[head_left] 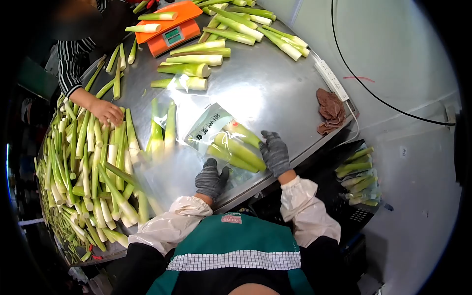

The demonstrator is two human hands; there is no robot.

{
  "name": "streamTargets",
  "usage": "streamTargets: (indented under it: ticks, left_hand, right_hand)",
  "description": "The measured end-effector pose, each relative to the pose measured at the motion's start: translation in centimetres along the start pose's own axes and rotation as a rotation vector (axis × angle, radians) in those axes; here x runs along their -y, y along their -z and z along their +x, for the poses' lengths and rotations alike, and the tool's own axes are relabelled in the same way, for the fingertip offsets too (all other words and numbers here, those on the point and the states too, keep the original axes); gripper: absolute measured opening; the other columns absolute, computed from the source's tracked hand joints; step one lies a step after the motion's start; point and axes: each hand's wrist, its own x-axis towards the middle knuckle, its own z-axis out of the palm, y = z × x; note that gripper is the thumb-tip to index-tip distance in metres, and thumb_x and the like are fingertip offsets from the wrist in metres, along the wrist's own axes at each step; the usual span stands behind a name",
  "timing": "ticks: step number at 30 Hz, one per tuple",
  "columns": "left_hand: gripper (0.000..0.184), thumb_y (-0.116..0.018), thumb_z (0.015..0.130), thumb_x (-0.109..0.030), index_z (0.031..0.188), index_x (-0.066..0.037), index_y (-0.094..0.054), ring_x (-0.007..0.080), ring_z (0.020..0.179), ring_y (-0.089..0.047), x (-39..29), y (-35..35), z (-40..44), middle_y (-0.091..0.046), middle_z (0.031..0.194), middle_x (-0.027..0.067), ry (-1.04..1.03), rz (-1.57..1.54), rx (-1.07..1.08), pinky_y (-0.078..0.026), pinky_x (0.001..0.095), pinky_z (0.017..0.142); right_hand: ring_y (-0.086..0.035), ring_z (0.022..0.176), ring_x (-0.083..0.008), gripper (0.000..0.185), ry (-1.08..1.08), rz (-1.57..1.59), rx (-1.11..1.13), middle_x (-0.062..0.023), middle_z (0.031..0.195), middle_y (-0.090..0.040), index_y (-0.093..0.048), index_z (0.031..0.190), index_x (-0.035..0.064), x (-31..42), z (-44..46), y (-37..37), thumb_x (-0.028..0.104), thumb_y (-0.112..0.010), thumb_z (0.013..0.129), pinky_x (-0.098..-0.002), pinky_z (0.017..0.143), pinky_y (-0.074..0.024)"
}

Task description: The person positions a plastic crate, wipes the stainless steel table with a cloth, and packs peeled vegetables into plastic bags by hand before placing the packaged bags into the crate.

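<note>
A clear printed plastic bag (209, 129) lies on the steel table in front of me, with several thick green stalks (238, 150) inside that look like water bamboo shoots. My left hand (211, 179), in a grey knit glove, is by the bag's near left edge, fingers and thumb apart. At the bag's right end, my right hand (276, 155), gloved alike, rests its fingertips against the bag with the fingers loosely spread. More clear plastic (167, 179) lies left of my left hand. Two loose stalks (169, 129) lie just beyond it.
A big heap of stalks (105, 169) covers the left side, where a co-worker's bare hand (107, 112) reaches in. Farther back stand an orange scale (173, 37) and rows of stalks (189, 70). A brown cloth (330, 111) and power strip (330, 80) line the right edge; bagged stalks (360, 176) sit below.
</note>
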Motion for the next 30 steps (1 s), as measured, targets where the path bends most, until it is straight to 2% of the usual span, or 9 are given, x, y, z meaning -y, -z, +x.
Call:
streamTargets:
  ticks: [3, 5, 8, 14, 22, 25, 27, 29, 30]
  left_hand:
    - [0.05, -0.056, 0.071, -0.038, 0.103, -0.003, -0.039, 0.0383, 0.071, -0.055, -0.8, -0.2, 0.3, -0.049, 0.097, 0.0224, -0.019, 0.028, -0.062, -0.044, 0.0463, 0.061]
    - [0.051, -0.056, 0.071, -0.037, 0.105, -0.003, -0.038, 0.0387, 0.072, -0.055, -1.4, -0.2, 0.7, -0.047, 0.1, 0.023, 0.018, 0.024, -0.07, -0.044, 0.0469, 0.062]
    - [0.05, -0.055, 0.072, -0.036, 0.107, -0.004, -0.037, 0.0391, 0.073, -0.055, -1.1, -0.8, 0.7, -0.046, 0.102, 0.0229, 0.064, 0.04, -0.045, -0.043, 0.0482, 0.062]
    - [0.043, -0.052, 0.076, -0.028, 0.107, -0.002, -0.039, 0.0378, 0.084, -0.052, -2.3, -0.7, 0.7, -0.049, 0.1, 0.021, 0.134, -0.069, -0.038, -0.042, 0.0433, 0.07]
    - [0.024, -0.049, 0.079, -0.023, 0.093, -0.003, -0.045, 0.0385, 0.07, -0.053, -1.5, -2.1, 1.3, -0.055, 0.081, 0.0208, 0.008, -0.069, -0.148, -0.042, 0.0456, 0.06]
    - [0.02, -0.048, 0.079, -0.021, 0.089, -0.004, -0.045, 0.0383, 0.063, -0.054, -0.8, -1.0, 1.0, -0.056, 0.074, 0.02, -0.053, -0.108, -0.228, -0.042, 0.0457, 0.056]
    - [0.017, -0.047, 0.079, -0.021, 0.086, -0.005, -0.045, 0.0377, 0.059, -0.053, -1.5, 2.4, 0.5, -0.055, 0.067, 0.0194, -0.144, -0.15, -0.266, -0.041, 0.0452, 0.053]
    - [0.014, -0.048, 0.078, -0.018, 0.083, -0.005, -0.046, 0.037, 0.057, -0.053, -2.6, 6.8, 0.1, -0.054, 0.064, 0.0185, -0.251, -0.097, -0.289, -0.041, 0.0447, 0.052]
    - [0.013, -0.049, 0.078, -0.018, 0.082, -0.005, -0.046, 0.0371, 0.057, -0.052, -3.5, 9.2, 0.0, -0.054, 0.064, 0.0186, -0.275, -0.064, -0.274, -0.041, 0.0449, 0.052]
  right_hand:
    - [-0.057, 0.076, -0.0245, 0.031, 0.298, -0.235, 0.045, -0.0178, 0.089, -0.057, -0.053, 0.102, 0.0021, -0.8, 2.9, 0.1, 0.02, -0.058, 0.076, -0.0336, 0.068, -0.0458]
    - [-0.057, 0.079, -0.0272, 0.031, -0.098, -0.037, 0.282, -0.0203, 0.087, -0.058, -0.054, 0.099, 0.0012, -0.8, 4.8, -0.3, 0.023, -0.057, 0.077, -0.0336, 0.071, -0.0451]
    - [-0.057, 0.082, -0.0333, 0.035, -0.199, -0.178, 0.418, -0.0223, 0.087, -0.058, -0.052, 0.1, 0.0007, 0.6, 7.0, -0.2, 0.029, -0.053, 0.078, -0.0377, 0.073, -0.0441]
    - [-0.057, 0.083, -0.033, 0.036, -0.224, -0.17, 0.429, -0.0219, 0.088, -0.058, -0.05, 0.097, -0.0004, 2.6, 6.6, -0.1, 0.03, -0.054, 0.078, -0.036, 0.075, -0.0438]
    - [-0.057, 0.082, -0.0298, 0.027, -0.177, 0.068, 0.415, -0.0174, 0.087, -0.06, -0.056, 0.089, 0.0012, -0.5, 7.1, -2.4, 0.025, -0.054, 0.076, -0.0336, 0.073, -0.0441]
    - [-0.058, 0.077, -0.0289, 0.021, 0.24, 0.01, 0.466, -0.0154, 0.082, -0.06, -0.059, 0.082, 0.002, -1.1, 7.4, -1.9, 0.019, -0.055, 0.071, -0.0333, 0.068, -0.0454]
    - [-0.058, 0.069, -0.0289, 0.016, 0.547, -0.369, 0.566, -0.0151, 0.075, -0.06, -0.06, 0.076, 0.0023, 2.2, 6.9, 1.0, 0.015, -0.055, 0.066, -0.0335, 0.062, -0.0466]
    - [-0.057, 0.058, -0.0281, 0.013, 0.511, 0.175, 0.62, -0.0145, 0.067, -0.058, -0.058, 0.073, 0.0021, 1.2, 7.7, 2.0, 0.013, -0.053, 0.068, -0.0332, 0.054, -0.0463]
    - [-0.054, 0.05, -0.0243, 0.013, 0.011, 0.544, 0.825, -0.013, 0.063, -0.057, -0.056, 0.073, 0.0033, 4.2, 7.4, 4.4, 0.015, -0.052, 0.071, -0.0313, 0.047, -0.044]
